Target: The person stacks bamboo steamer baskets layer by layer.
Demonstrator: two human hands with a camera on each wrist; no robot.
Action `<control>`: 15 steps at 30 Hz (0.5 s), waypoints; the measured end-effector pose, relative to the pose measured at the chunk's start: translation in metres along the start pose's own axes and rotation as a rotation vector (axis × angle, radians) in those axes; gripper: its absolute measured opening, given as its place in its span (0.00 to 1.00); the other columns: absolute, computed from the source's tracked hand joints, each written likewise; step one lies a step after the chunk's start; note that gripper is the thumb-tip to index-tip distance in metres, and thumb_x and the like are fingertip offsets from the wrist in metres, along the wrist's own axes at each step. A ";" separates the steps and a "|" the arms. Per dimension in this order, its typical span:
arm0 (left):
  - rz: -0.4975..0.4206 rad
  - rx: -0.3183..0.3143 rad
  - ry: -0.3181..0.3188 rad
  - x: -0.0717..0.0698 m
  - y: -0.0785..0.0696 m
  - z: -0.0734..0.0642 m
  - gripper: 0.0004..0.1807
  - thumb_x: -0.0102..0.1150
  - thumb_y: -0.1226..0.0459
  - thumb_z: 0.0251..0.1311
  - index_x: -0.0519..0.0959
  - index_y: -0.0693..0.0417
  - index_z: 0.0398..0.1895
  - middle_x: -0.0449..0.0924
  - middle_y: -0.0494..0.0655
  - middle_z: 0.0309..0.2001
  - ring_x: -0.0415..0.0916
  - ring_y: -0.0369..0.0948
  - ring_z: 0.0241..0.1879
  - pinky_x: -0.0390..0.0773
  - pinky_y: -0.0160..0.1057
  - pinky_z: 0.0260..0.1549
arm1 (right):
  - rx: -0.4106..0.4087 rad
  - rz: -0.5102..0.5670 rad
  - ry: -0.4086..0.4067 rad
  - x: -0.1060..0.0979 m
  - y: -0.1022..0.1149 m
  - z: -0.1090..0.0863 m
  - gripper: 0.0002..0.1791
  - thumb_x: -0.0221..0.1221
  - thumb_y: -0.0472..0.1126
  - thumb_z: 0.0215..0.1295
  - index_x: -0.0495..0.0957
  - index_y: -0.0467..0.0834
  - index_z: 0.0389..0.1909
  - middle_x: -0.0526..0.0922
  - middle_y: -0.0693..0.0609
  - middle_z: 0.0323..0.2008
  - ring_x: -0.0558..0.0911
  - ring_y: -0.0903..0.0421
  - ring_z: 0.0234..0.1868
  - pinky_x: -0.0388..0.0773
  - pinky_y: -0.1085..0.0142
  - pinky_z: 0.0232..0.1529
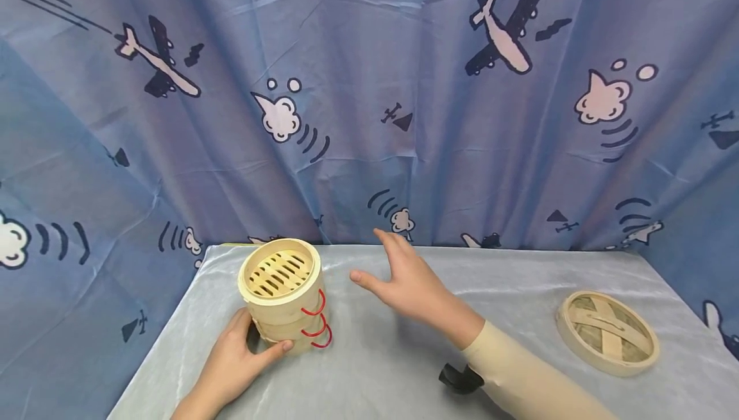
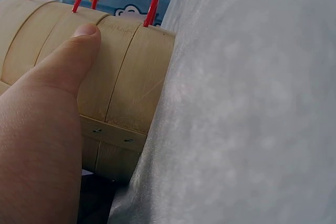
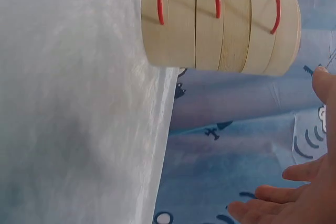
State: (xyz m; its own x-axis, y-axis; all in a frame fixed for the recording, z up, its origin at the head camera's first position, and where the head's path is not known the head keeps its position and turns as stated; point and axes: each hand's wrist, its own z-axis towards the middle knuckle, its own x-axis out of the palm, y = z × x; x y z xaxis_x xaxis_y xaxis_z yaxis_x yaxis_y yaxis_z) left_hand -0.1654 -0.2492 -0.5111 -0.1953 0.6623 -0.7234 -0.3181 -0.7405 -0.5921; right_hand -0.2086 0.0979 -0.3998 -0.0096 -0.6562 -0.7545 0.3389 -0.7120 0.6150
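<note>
**Steamer stack (image 1: 283, 314) assembled, lid (image 1: 608, 333) apart**

Head view: lower left, the left hand (image 1: 233, 352) grips the stack; near centre, the right hand (image 1: 412, 282) holds nothing, fingers spread. The tiers look joined — only the lid, lower right, seems left uncombined.

Left wrist: upper left, the thumb presses the stack near red handles (image 2: 151, 13).

Right wrist: stack at top — apart from the splayed fingers, lower right.

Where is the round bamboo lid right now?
In the head view, the lid lies on the grey cloth at far right, beyond the beige sleeve from the steamer stack.
</note>
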 end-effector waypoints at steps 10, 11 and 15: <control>-0.005 -0.010 0.003 -0.002 -0.004 0.000 0.46 0.84 0.40 0.53 0.76 0.50 0.70 0.82 0.45 0.62 0.79 0.47 0.62 0.77 0.59 0.61 | 0.015 -0.013 -0.028 -0.019 -0.021 -0.016 0.57 0.61 0.78 0.70 0.58 0.46 0.87 0.64 0.43 0.82 0.68 0.41 0.80 0.70 0.36 0.73; -0.005 -0.010 0.003 -0.002 -0.004 0.000 0.46 0.84 0.41 0.53 0.76 0.50 0.70 0.82 0.45 0.62 0.79 0.47 0.63 0.76 0.59 0.61 | 0.013 -0.018 -0.032 -0.021 -0.023 -0.018 0.58 0.61 0.78 0.69 0.58 0.46 0.87 0.65 0.43 0.81 0.68 0.41 0.80 0.70 0.36 0.74; -0.006 -0.002 0.001 -0.001 -0.004 0.000 0.46 0.85 0.41 0.53 0.77 0.51 0.70 0.82 0.45 0.61 0.79 0.46 0.62 0.76 0.58 0.61 | 0.011 -0.043 -0.052 -0.027 -0.032 -0.023 0.58 0.61 0.78 0.70 0.59 0.43 0.86 0.65 0.41 0.81 0.68 0.39 0.80 0.69 0.35 0.74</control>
State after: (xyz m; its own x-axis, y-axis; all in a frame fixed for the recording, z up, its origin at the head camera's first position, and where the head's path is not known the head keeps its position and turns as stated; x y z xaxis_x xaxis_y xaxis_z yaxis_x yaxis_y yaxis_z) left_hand -0.1635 -0.2471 -0.5080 -0.1921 0.6663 -0.7205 -0.3177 -0.7369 -0.5968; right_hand -0.1980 0.1446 -0.4043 -0.0729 -0.6367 -0.7677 0.3271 -0.7424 0.5846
